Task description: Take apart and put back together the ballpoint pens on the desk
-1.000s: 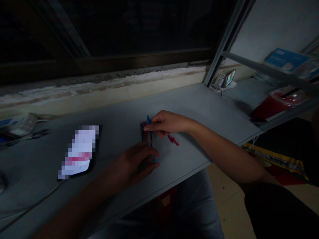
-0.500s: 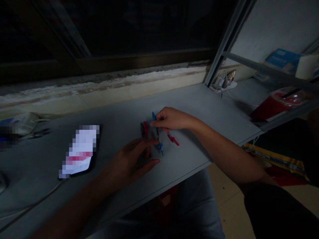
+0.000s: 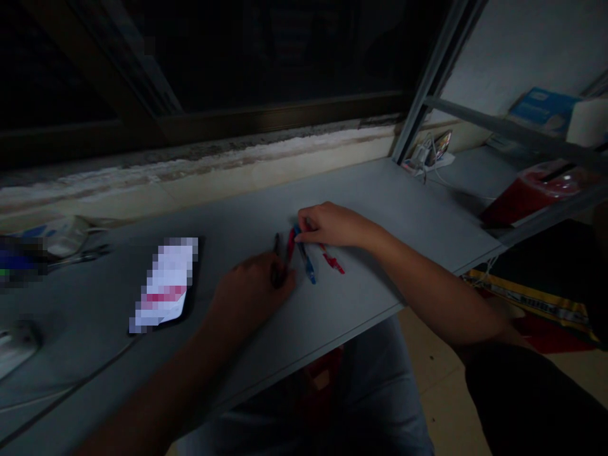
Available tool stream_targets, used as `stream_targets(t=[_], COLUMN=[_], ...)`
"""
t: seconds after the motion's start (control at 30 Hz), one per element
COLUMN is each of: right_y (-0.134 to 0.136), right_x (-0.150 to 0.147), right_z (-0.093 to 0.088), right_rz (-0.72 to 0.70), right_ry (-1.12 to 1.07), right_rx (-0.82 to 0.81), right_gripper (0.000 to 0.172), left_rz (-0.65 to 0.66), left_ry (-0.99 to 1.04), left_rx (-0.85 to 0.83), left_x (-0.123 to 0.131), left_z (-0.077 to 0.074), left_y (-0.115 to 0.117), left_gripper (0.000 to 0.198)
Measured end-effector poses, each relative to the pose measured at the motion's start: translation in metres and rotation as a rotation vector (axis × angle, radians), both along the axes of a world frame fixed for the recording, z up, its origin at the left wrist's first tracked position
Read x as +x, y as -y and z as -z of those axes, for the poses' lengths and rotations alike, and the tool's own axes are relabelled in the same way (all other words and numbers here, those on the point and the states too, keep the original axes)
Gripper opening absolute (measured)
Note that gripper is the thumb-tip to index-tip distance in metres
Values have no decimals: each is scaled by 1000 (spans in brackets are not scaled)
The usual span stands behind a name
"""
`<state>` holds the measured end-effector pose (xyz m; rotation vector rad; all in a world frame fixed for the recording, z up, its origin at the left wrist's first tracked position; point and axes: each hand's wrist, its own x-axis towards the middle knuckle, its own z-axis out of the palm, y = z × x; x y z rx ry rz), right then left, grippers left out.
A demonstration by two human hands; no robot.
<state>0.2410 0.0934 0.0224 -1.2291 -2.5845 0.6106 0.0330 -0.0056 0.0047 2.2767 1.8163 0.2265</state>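
My right hand is closed in a pinch at the upper end of a blue pen, which lies slanted on the grey tabletop. Just to the right, partly under that hand, rests a red pen. My left hand has its fingers curled around the lower part of a pinkish-red pen. Beside it a thin dark pen pokes out above the left knuckles. The fingers hide its lower half, so I cannot tell whether it is gripped too.
A lit phone lies left of my left hand, its cable running to the lower left. The window ledge borders the back of the table. At right stand a metal post and a red container.
My left hand has closed from spread fingers onto the pinkish-red pen. The blue pen has shifted slightly, its upper end now beside the pinkish-red one. My right hand stays pinched.
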Motion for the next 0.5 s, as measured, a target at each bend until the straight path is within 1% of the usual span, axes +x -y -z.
stream_targets(t=[0.1,0.2,0.23,0.33,0.43,0.5], right_y=[3,4,5,5,6,5], right_x=[-4,-5,-5,-5,-5,-5], right_z=[3,3,3,1,-1,-2], right_rz=[-38,-60,-74,-104,-126,-155], right_ry=[7,3,2,14,35,41], right_rx=[-12,-40,-45,-46,-82,-114], right_gripper=[22,26,24,12,12,5], left_rz=[-69,-93,-102,-114,-110,-111], left_ry=[-55,-54,-53,-48,-10,54], left_rx=[-50,-78,-81,-85,-75,-53], left_x=[1,0,-1,-3,-6,-9], left_z=[-5,-7,-7,-5,-2,0], left_y=[2,2,1,1,0,-1], left_gripper=[23,22,22,22,22,23])
